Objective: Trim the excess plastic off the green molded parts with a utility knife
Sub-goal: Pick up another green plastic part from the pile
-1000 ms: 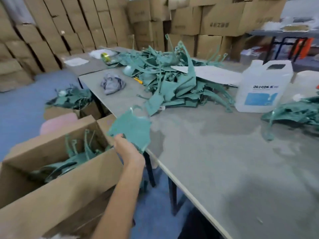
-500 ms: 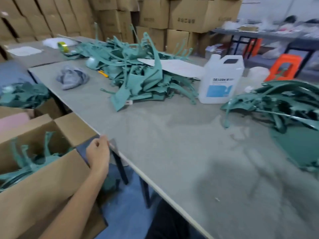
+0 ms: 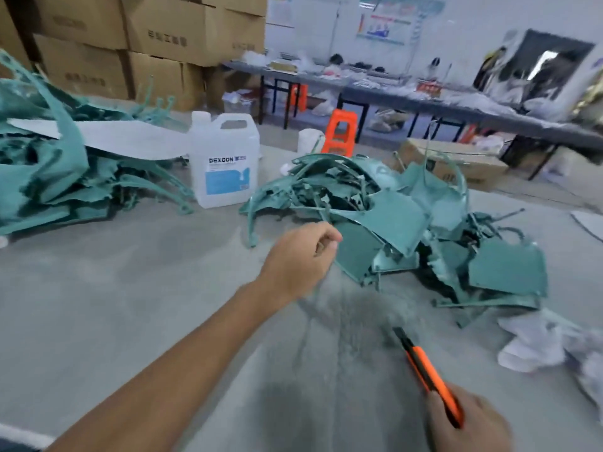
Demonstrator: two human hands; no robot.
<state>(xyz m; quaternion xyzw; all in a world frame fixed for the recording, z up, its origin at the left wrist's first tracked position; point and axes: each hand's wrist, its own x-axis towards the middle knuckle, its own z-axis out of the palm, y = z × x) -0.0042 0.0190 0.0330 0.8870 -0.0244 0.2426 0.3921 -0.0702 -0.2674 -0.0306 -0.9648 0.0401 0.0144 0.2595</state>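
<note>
A pile of green molded parts (image 3: 391, 216) lies on the grey table (image 3: 130, 305) at centre right. My left hand (image 3: 300, 256) reaches across to the pile's near left edge with its fingers curled. A thin green strip runs past them, and I see nothing plainly held. At the bottom right, my right hand (image 3: 470, 422) grips an orange utility knife (image 3: 430, 380), whose dark tip points up and left over the table. A second heap of green pieces (image 3: 49, 177) fills the left side.
A white DEXCON jug (image 3: 225, 161) stands between the two heaps, with a white sheet (image 3: 124, 138) lying on the left one. Crumpled white rags (image 3: 548, 344) lie at the right. Stacked cardboard boxes (image 3: 146, 37), an orange stool (image 3: 342, 132) and a long cluttered table (image 3: 424, 96) stand behind.
My left hand has left the cardboard box at the table's left edge and swung right to the green pile. The view has turned right, bringing my right hand and the knife into sight.
</note>
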